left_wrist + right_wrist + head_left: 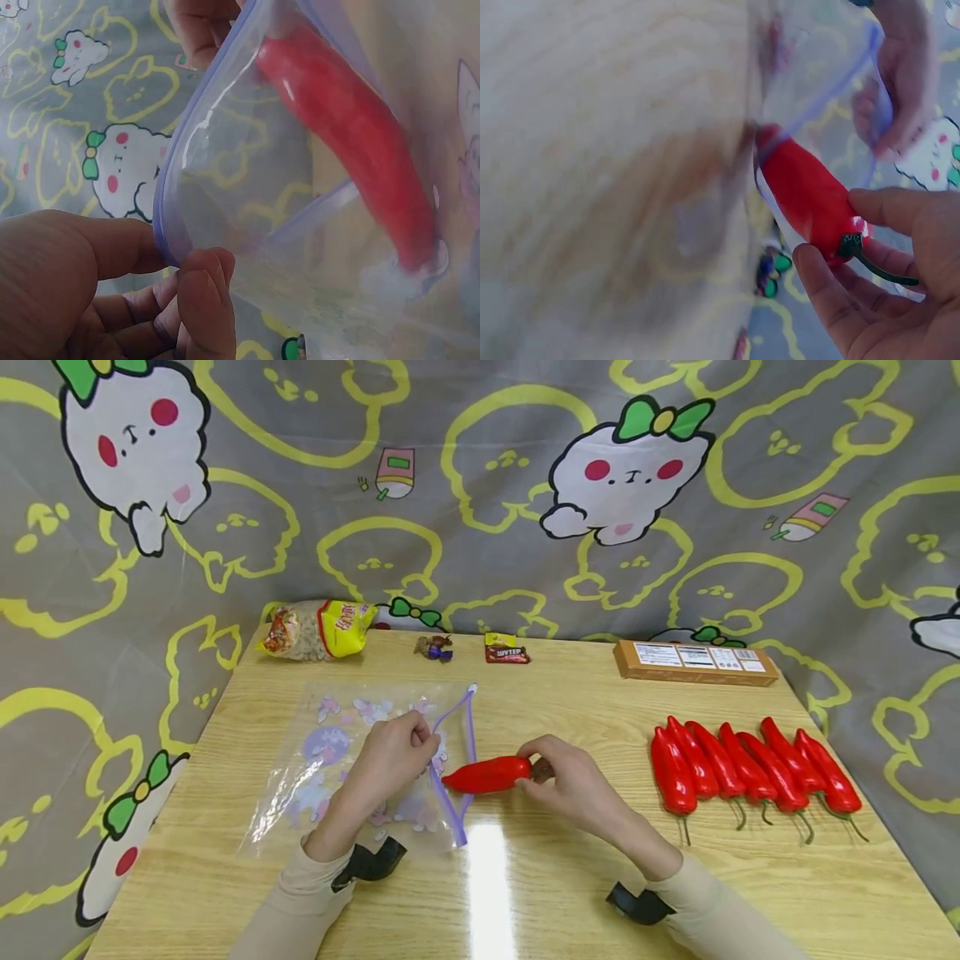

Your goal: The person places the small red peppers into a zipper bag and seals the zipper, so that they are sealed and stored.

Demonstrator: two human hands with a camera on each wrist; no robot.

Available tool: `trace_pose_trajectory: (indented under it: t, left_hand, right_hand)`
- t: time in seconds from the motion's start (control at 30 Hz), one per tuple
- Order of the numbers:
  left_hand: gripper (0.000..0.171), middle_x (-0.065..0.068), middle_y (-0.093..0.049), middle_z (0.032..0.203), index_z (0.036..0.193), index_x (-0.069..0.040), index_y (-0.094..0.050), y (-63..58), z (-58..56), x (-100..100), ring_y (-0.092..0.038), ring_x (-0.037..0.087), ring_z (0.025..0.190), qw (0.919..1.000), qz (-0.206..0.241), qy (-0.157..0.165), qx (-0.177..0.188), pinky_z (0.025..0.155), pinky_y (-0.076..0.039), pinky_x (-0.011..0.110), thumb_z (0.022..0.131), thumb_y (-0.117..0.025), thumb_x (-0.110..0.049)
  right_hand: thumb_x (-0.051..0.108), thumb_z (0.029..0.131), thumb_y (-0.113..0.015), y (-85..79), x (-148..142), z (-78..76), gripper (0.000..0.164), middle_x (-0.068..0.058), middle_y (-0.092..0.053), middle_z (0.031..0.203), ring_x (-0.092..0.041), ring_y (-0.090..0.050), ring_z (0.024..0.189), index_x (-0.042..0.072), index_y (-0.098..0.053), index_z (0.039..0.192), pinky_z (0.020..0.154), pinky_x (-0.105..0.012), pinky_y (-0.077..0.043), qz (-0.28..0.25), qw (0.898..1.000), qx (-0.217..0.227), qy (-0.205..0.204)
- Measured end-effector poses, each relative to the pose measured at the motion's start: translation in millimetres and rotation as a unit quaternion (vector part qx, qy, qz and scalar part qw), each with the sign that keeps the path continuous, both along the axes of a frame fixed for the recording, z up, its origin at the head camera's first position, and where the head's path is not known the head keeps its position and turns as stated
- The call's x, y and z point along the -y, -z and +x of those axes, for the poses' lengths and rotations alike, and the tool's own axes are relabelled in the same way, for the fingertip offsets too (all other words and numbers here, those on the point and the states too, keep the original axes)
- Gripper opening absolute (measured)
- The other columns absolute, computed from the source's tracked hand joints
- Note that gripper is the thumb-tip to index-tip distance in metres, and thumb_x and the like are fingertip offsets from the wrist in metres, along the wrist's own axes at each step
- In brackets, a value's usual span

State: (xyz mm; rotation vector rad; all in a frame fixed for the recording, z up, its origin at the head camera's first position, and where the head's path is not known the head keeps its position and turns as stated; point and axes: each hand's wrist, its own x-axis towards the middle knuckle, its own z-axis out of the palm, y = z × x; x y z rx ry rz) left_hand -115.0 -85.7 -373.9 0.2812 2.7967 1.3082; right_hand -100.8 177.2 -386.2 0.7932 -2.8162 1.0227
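Near R hand (pixel 572 783), pinching clear plastic purple-rimmed bag (pixel 324 748) w/ L hand (pixel 392 750); gripping long glossy red pepper (pixel 487 775) w/ R.

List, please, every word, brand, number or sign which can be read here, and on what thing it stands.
"ШУТЕР", as it seems to read: on the red wrapper.
Too blurred to read: lettering on the yellow bag.
Too small to read: print on the white labels of the brown box.
I can read no numbers.
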Motion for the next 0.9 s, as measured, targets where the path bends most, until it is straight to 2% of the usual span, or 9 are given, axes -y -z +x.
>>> trace_pose_trajectory:
  t: [0.1, 0.27, 0.43, 0.57, 0.7, 0.9]
  left_hand:
    - [0.014, -0.001, -0.053, 0.057, 0.077, -0.009, -0.054, 1.5, 0.2, -1, -0.047, 0.012, 0.045, 1.0, -0.003, 0.001, 0.003, 0.044, -0.035, 0.025, 0.087, -0.058, -0.018]
    - [0.013, -0.002, -0.052, 0.057, 0.076, -0.01, -0.055, 2.4, 0.5, -2, -0.046, 0.011, 0.046, 1.0, -0.005, 0.004, -0.007, 0.045, -0.035, 0.026, 0.087, -0.058, -0.017]
    - [0.013, -0.003, -0.053, 0.054, 0.076, -0.01, -0.054, 1.9, 0.7, -2, -0.05, 0.011, 0.044, 0.9999, -0.001, 0.007, -0.009, 0.043, -0.036, 0.026, 0.086, -0.058, -0.017]
    - [0.013, -0.002, -0.053, 0.056, 0.077, -0.009, -0.055, 2.1, 0.2, -1, -0.049, 0.012, 0.046, 1.0, -0.004, 0.003, -0.003, 0.044, -0.036, 0.026, 0.086, -0.059, -0.017]
    - [0.012, -0.001, -0.052, 0.059, 0.077, -0.009, -0.055, 1.8, -0.1, -1, -0.047, 0.013, 0.049, 0.9999, -0.012, -0.001, -0.005, 0.047, -0.036, 0.026, 0.086, -0.059, -0.017]
    - [0.012, -0.001, -0.051, 0.061, 0.077, -0.009, -0.055, 0.7, 0.8, -1, -0.044, 0.013, 0.05, 0.9999, -0.014, 0.001, -0.006, 0.047, -0.035, 0.026, 0.086, -0.058, -0.017]
  right_hand:
    - [0.011, 0.077, -0.073, 10.4, 13, -1.4, 0.03, -0.002, -0.06, 0.097, -0.013, -0.063, 0.078, 0.007, -0.061, 0.104, 0.069, -0.025, -0.052, 0.004, 1.0, -0.005, -0.03]
    - [0.012, 0.075, -0.075, 20.9, 23, -0.3, 0.034, -0.001, -0.059, 0.095, -0.01, -0.061, 0.075, 0.007, -0.062, 0.106, 0.066, -0.021, -0.051, 0.017, 0.999, -0.006, -0.043]
    - [0.013, 0.073, -0.077, 25.8, 25, 1.4, 0.036, 0.0, -0.06, 0.094, -0.006, -0.058, 0.067, 0.009, -0.059, 0.104, 0.058, -0.017, -0.047, 0.027, 0.999, 0.016, -0.015]
    - [0.002, 0.072, -0.074, 24.9, 23, 2.1, 0.033, -0.004, -0.06, 0.095, -0.008, -0.06, 0.067, 0.007, -0.058, 0.101, 0.059, -0.018, -0.048, 0.024, 1.0, 0.016, 0.006]
    - [-0.006, 0.069, -0.069, 23.0, 20, 1.6, 0.029, -0.004, -0.061, 0.086, -0.011, -0.06, 0.068, 0.005, -0.058, 0.094, 0.059, -0.019, -0.048, 0.036, 0.999, -0.008, 0.022]
    - [0.002, 0.072, -0.071, 24.0, 16, 0.2, 0.015, 0.006, -0.057, 0.068, -0.004, -0.05, 0.06, 0.012, -0.06, 0.075, 0.054, -0.018, -0.042, 0.076, 0.996, -0.036, 0.035]
